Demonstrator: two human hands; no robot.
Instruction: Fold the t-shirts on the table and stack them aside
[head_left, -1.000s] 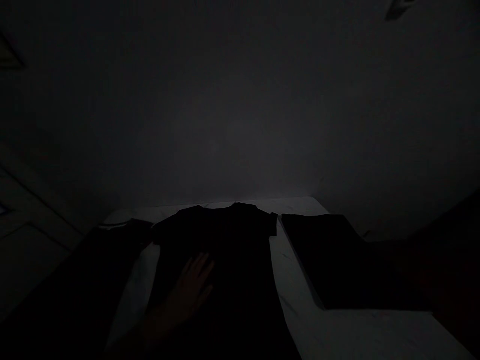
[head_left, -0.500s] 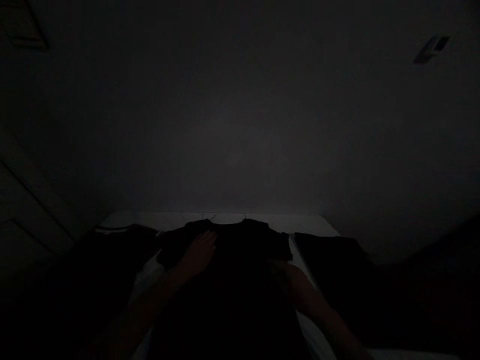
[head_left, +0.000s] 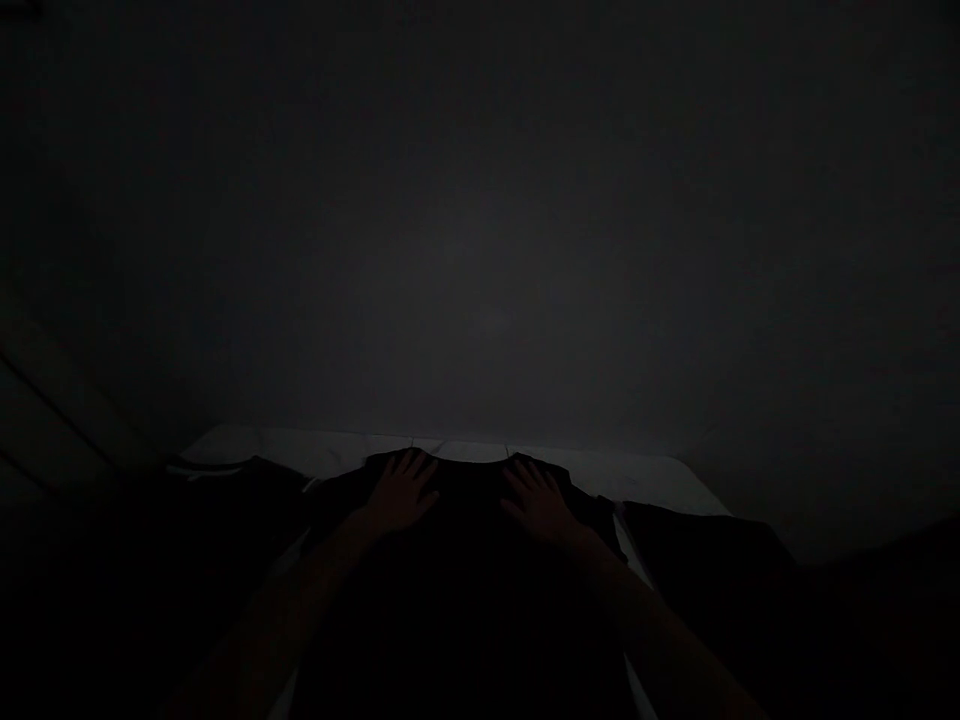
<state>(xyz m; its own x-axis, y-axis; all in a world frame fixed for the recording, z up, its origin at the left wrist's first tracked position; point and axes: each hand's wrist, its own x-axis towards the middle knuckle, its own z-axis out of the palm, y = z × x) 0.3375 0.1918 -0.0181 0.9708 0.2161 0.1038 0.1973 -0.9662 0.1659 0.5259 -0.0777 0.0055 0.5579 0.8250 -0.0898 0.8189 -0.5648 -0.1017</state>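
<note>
Garment of dark cloth [head_left: 217, 540], a pale strip along its neckline, lies leftmost. Next comes the left hand [head_left: 401, 495], flat with fingers spread, on the left shoulder of a black, short-sleeved cloth shirt [head_left: 465, 570]. The shirt lies spread beneath and between the hands, its shallow curved neckline in the gap. Beyond it, the right hand [head_left: 541, 505] rests likewise on the other shoulder, fingers splayed, gripping nothing. Rightmost is a flat black piece [head_left: 712, 560], probably cloth in this gloom. A pale, marble-veined surface [head_left: 660, 478] with rounded corners carries everything.
</note>
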